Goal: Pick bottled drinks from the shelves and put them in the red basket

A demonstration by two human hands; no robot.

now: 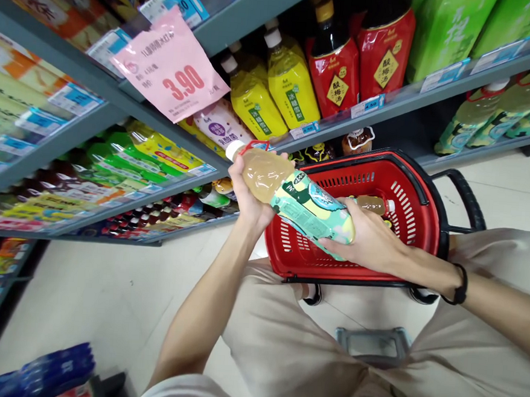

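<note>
I hold a plastic drink bottle (301,202) with pale yellow liquid, a white cap and a green label, lying sideways in front of me. My left hand (247,197) is wrapped round its neck end. My right hand (368,239) grips its base end. The bottle hangs just above the near rim of a red shopping basket (410,202) on wheels. A small brown bottle (373,204) lies inside the basket behind my right hand.
Grey shelves (240,30) hold yellow bottles (291,85), red-labelled dark bottles (384,49) and green packs. A pink price tag (172,65) reading 3.90 hangs from the shelf. The basket's black handle (467,197) sticks out right. Pale floor tiles (81,288) lie at left.
</note>
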